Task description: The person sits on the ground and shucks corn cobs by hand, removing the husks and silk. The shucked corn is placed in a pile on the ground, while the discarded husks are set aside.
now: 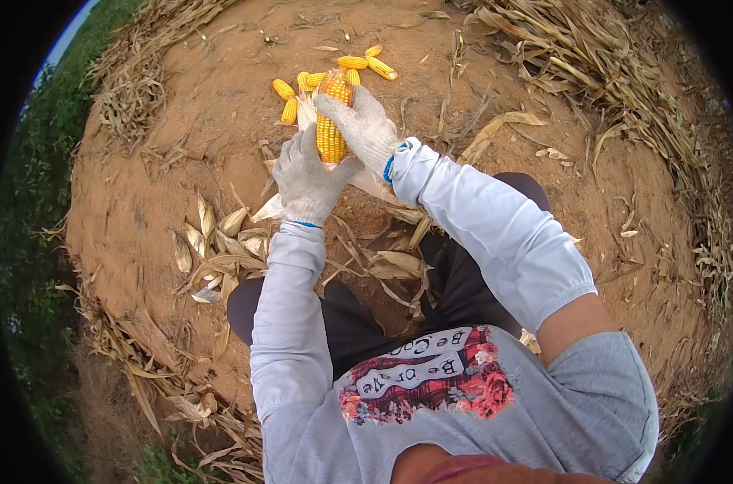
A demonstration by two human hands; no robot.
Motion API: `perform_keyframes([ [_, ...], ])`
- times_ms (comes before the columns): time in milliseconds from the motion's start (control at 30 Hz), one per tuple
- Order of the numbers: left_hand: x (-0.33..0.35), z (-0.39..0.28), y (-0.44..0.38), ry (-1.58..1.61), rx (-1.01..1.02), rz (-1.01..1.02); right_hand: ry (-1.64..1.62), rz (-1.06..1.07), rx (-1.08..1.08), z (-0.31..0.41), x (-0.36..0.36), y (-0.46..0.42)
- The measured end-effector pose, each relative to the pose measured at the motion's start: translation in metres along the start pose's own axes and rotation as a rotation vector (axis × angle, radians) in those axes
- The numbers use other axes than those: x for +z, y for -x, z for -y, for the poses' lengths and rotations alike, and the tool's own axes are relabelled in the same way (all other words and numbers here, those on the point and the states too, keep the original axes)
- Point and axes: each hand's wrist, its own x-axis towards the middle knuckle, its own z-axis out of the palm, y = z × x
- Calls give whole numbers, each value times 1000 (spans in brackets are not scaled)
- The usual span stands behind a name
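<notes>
Both hands wear whitish knit gloves and hold one yellow corn ear (331, 136) upright in the view. My left hand (309, 172) grips its lower end, where pale peeled husk (372, 181) hangs down. My right hand (363, 124) wraps the ear's upper right side, thumb across the kernels. More pale husk (306, 111) lies along the ear's left side. Beyond the hands, several husked corn ears (381, 68) lie on the soil. Nearer my body on the left is a pile of corn ears still in dry husks (221, 233).
Dry corn stalks (608, 72) are heaped at the upper right, with more stalks (130, 91) at the upper left. Loose husks (397, 266) lie between my legs. Green plants (34, 181) border the bare brown soil (124, 206) on the left.
</notes>
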Motion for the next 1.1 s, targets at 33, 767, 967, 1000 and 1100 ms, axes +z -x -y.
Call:
perform_keyframes([
  [33,4,-2,1,195,-128,116,-56,23,9,0,0,0],
  [767,-44,-18,45,-335,502,602,-448,-147,177,-58,-5,-64],
  [967,-147,101,71,-453,158,-347,-827,-48,266,-50,-14,-68],
  [1000,-169,134,92,-586,12,-343,-801,-115,266,-39,-15,-71],
  [1100,-225,236,200,-749,-542,-166,-742,-179,155,-26,-18,-71],
])
